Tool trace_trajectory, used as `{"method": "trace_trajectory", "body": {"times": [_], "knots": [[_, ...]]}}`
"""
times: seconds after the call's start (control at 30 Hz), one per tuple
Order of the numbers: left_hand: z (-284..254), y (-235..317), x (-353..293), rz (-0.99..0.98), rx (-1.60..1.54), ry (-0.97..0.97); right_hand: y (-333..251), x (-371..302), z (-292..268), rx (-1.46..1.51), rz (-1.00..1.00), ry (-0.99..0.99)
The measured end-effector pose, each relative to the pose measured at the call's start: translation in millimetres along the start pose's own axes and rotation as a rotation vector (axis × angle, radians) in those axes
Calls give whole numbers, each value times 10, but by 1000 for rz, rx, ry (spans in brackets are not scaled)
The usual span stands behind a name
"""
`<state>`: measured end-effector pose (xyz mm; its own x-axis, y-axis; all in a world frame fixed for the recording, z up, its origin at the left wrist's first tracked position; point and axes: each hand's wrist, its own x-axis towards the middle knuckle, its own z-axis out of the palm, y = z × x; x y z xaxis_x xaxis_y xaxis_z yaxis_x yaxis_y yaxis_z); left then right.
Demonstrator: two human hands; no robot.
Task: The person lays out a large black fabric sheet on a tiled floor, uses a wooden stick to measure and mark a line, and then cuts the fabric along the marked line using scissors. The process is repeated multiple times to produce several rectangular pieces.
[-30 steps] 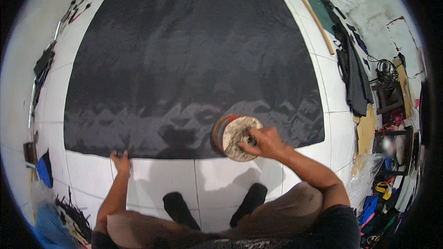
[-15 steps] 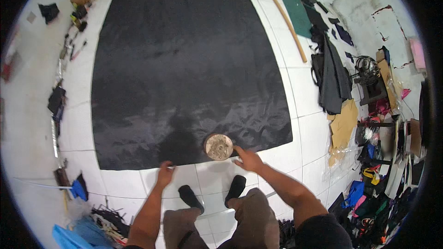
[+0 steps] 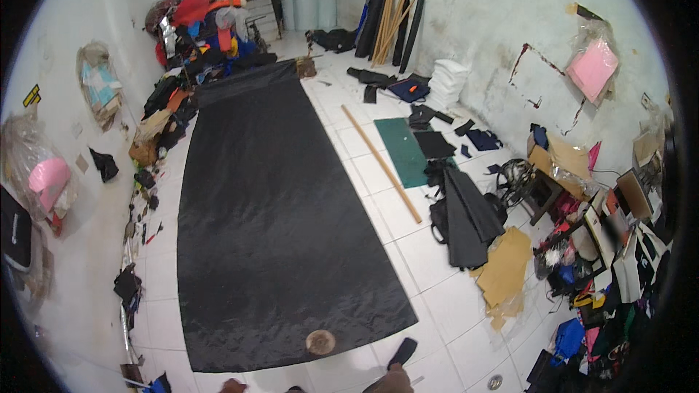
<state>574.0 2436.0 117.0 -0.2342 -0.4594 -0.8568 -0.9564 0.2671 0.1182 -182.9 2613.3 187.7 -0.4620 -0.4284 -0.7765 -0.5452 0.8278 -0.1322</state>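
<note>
A long sheet of black fabric (image 3: 277, 218) lies spread over the white tiled floor, running from near my feet to the far end. On its near edge rests a round, tan-brown block (image 3: 320, 342) with a rough top, with no hand on it. Only a sliver of my left hand (image 3: 233, 386) shows at the lower rim, close to the fabric's near edge; its fingers cannot be made out. My right hand is out of the picture. One foot in a dark sock (image 3: 403, 351) stands just right of the fabric's near corner.
A wooden pole (image 3: 382, 164) and a green mat (image 3: 400, 151) lie right of the fabric, with dark cloth pieces (image 3: 466, 215) and brown paper patterns (image 3: 504, 269). Heaped goods (image 3: 590, 284) line the right wall. Clutter runs along the left. Rolls (image 3: 393, 22) lean at the back.
My view has lifted toward the far end of the room. My right hand, before beside the round block, has left the picture; my left hand is mostly cut off. The block stays on the fabric.
</note>
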Motion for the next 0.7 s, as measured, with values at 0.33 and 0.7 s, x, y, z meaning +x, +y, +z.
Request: {"method": "trace_trajectory", "body": {"times": [0.33,0.7], "knots": [[-1780,2793,620,-352,-575,-167,329,1933,-2016,-166,-135,68],[-3497,3319,2104,-430,-699,-234,-2334,4168,-4255,211,-477,349]]}}
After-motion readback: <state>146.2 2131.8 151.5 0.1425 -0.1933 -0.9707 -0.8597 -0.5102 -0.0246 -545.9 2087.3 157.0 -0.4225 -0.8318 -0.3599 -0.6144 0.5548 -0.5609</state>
